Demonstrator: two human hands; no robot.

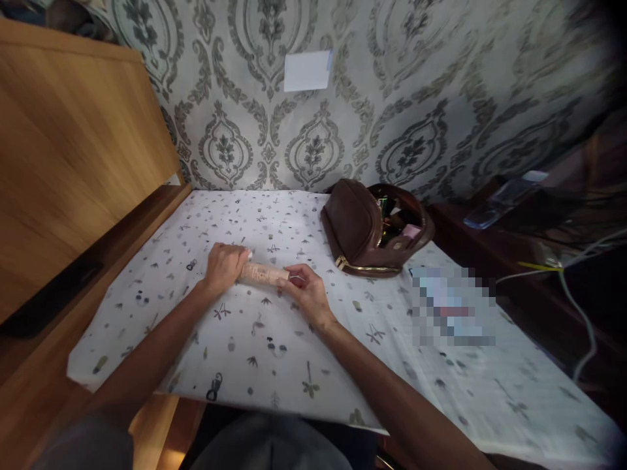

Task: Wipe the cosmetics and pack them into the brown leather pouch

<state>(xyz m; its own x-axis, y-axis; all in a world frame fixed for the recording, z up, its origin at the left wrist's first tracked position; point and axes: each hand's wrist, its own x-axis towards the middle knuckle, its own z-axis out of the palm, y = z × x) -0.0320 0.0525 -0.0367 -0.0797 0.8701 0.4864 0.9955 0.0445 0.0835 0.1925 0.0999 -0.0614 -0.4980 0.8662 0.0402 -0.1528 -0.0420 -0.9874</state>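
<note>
A beige tube-like bottle (263, 274) with small printing lies sideways between my hands, just above the patterned white cloth (264, 225). My left hand (226, 266) is closed around its left end, where a bit of white shows by the fingers. The fingers of my right hand (308, 292) pinch the right end. Behind and to the right of my hands stands a brown bag (353, 225), unzipped, with several small items showing inside.
A blurred-out flat object (453, 307) lies on the cloth at the right. Cables (582, 313) and a clear plastic item (504, 199) are at the far right. A wooden panel (83, 130) rises on the left; the patterned wall (313, 140) closes the back.
</note>
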